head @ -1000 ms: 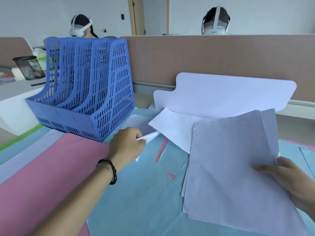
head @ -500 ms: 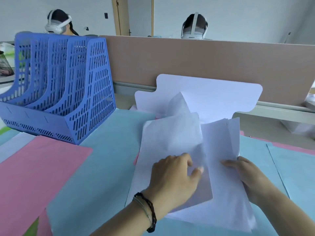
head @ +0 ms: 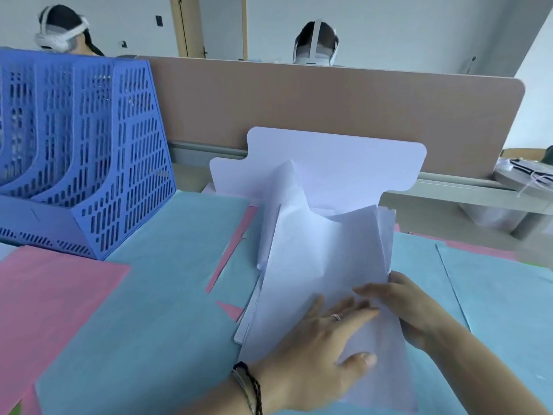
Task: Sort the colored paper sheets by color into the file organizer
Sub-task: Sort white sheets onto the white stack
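Item: loose stack of white paper sheets [head: 326,265], on the table right of the blue perforated plastic file organizer [head: 89,151]. Your left hand [head: 317,351], pinching a sheet a second ago, now presses flat, fingers straight; your right hand [head: 410,307] grips the edge. White gathered; slots look unfilled.

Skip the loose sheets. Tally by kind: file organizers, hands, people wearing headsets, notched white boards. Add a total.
File organizer: 1
Hands: 2, left hand flat on the white paper stack, right hand gripping its edge
People wearing headsets: 2, left one, right one, both behind the partition
Notched white board: 1
Total: 6
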A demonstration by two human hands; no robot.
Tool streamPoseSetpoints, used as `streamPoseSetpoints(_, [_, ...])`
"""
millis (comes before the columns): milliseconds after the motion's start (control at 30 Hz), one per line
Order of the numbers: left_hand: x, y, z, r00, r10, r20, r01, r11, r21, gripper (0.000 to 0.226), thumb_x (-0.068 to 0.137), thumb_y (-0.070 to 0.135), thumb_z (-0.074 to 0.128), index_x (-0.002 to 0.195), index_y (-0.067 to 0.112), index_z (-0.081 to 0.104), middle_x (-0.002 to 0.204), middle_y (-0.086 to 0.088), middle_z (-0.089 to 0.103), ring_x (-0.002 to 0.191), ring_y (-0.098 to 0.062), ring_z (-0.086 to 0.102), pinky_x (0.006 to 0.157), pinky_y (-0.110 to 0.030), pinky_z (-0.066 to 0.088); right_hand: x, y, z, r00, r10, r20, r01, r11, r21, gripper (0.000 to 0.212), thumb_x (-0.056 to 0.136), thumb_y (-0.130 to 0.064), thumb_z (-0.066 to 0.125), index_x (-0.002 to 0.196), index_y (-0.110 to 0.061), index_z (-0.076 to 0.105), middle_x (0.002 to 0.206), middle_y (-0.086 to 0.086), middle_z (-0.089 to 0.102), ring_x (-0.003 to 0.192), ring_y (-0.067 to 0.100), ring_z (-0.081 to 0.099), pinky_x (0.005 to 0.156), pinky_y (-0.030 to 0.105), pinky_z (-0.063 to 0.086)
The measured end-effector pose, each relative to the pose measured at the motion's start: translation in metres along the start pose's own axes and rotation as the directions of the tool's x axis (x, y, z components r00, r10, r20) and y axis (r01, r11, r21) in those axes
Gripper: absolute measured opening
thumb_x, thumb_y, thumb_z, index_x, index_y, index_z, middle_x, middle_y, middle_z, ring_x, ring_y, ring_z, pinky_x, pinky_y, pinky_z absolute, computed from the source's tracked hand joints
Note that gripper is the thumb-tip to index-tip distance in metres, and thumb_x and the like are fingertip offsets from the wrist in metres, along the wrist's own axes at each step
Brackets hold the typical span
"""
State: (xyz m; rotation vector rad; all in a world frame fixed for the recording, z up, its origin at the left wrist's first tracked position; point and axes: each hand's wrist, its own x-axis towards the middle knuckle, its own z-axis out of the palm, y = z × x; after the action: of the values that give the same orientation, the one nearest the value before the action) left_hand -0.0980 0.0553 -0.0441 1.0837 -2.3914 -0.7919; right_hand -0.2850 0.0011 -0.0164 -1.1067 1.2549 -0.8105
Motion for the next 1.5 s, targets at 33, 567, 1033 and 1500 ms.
streamPoseSetpoints(33, [0.0,0.003,-0.001,0.999,0.035,-0.015,-0.035,0.999,-0.031,0.06,0.103,0.033,0.051,0.159,0.033,0.028,0.168,0.017,0.02,0.149,0.016,-0.001,0.125,-0.029,-0.011,-0.001,-0.001,-0.004,1.0,-0.01,-0.004,0.009,1.0,-0.021,0.02,0.081,0.005,0.064,0.097,0.016,0.068,0.098,0.031,0.072,0.082,0.039,0.07,0.08,0.047,0.055])
streamPoseSetpoints(567, [0.033,-0.106,-0.115,0.446,-0.514,-0.733,0.471,0.831,-0.296,0.033,0.102,0.013,0.037,0.116,0.025,0.065,0.088,0.0,0.067,0.092,-0.035,0.063,0.067,-0.033,0.048,0.0,-0.01,-0.056,0.993,-0.015,-0.12,0.023,0.998,0.059,0.018,0.09,0.001,0.061,0.099,0.011,0.072,0.102,0.029,0.073,0.084,0.043,0.073,0.071,0.048,0.063])
streamPoseSetpoints(1033, [0.014,-0.058,-0.047,0.943,0.124,-0.31,-0.108,0.992,0.07,0.06,0.061,-0.017,0.039,0.08,0.031,0.069,0.124,0.023,0.069,0.146,-0.005,0.036,0.125,-0.053,0.003,0.003,-0.004,-0.06,0.987,0.095,-0.131,-0.057,0.961,0.272,0.039,0.088,-0.038,0.066,0.108,-0.005,0.075,0.105,0.013,0.076,0.095,0.032,0.073,0.089,0.043,0.056])
streamPoseSetpoints(1500, [0.039,-0.077,-0.064,0.833,-0.398,-0.383,0.251,0.89,-0.379,0.066,0.1,0.003,0.042,0.155,0.039,0.034,0.152,0.015,0.042,0.139,-0.004,0.04,0.1,-0.005,0.033,-0.003,-0.012,-0.045,0.988,-0.086,-0.129,0.079,0.995,-0.061,0.021,0.081,-0.009,0.069,0.097,0.003,0.075,0.102,0.022,0.075,0.092,0.038,0.074,0.088,0.055,0.058])
